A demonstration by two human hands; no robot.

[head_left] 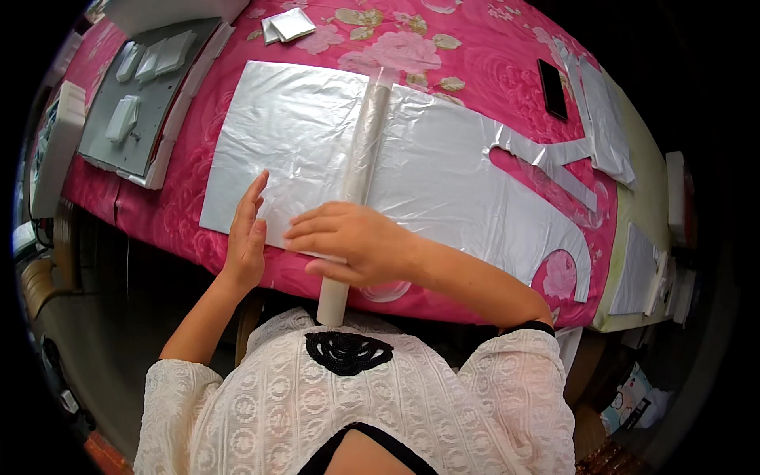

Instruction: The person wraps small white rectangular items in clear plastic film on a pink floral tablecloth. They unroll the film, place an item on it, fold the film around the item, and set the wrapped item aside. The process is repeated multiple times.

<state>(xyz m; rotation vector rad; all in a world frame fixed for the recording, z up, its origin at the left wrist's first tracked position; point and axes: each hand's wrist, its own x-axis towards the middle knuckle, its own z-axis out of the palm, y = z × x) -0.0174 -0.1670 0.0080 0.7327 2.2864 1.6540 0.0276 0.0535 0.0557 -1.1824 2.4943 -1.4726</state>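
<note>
A silvery-white plastic carrier bag (pixel 443 158) lies flat on the table, its handle loops spread to the right. Across its left part rests a long pale tube (pixel 366 142), wrapped in clear film at the far end; its near end juts past the table edge toward my body. Left of the tube is a smooth, creased silvery panel (pixel 285 119). My left hand (pixel 249 237) is held on edge at the panel's near border, fingers stretched and holding nothing. Over the tube's near part hovers or rests my right hand (pixel 348 241), fingers extended leftward; contact cannot be made out.
Pink flowered cloth (pixel 182 214) covers the table. At the far left, a grey board (pixel 150 95) bears several small folded white packets (pixel 166 55). Folded silvery squares (pixel 291 25) lie at the back. A black phone (pixel 552 89) and another silvery bag (pixel 606 119) are at the right.
</note>
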